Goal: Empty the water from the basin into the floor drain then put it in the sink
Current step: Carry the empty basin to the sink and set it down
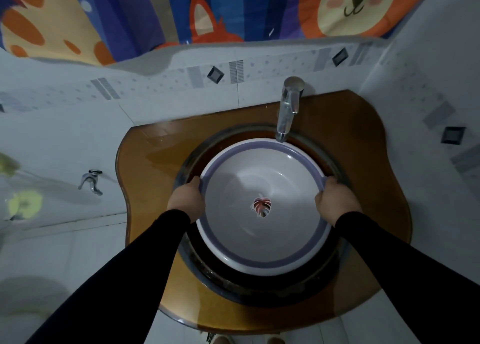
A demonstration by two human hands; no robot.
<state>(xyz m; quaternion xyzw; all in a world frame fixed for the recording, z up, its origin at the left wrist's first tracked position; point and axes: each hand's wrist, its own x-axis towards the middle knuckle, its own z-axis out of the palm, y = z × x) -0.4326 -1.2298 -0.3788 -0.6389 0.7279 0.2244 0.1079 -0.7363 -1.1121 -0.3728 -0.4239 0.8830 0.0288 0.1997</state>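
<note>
- The basin (262, 208) sits between the two hands, inside the sink (259, 291), its far rim just under the tap (287, 115)
- It looks empty: the white inside is bare but for a leaf sticker (262, 207) near the middle, and I see no water surface, so the pouring seems done and the step in hand is setting it down
- To do it well, lower both sides evenly so the basin seats level in the sink ring and does not rock or tip toward the near edge
- Keep the far rim clear of the tap spout, which hangs right over it; a nudge toward the body would give more room
- Let go only once the weight rests on the sink, and slide the fingers out sideways so they are not pinched between rim and sink wall
- The counter (145, 162) beyond the left hand shines wet, so a slip is possible if the basin is dragged
- The left hand (187, 200) is closed on the purple rim at the basin's left side, fingers curled over the edge
- The right hand (335, 200) grips the rim at the opposite side in the same way, closed round it
- Whether the basin already rests on the sink or hangs from the hands, I cannot tell
</note>
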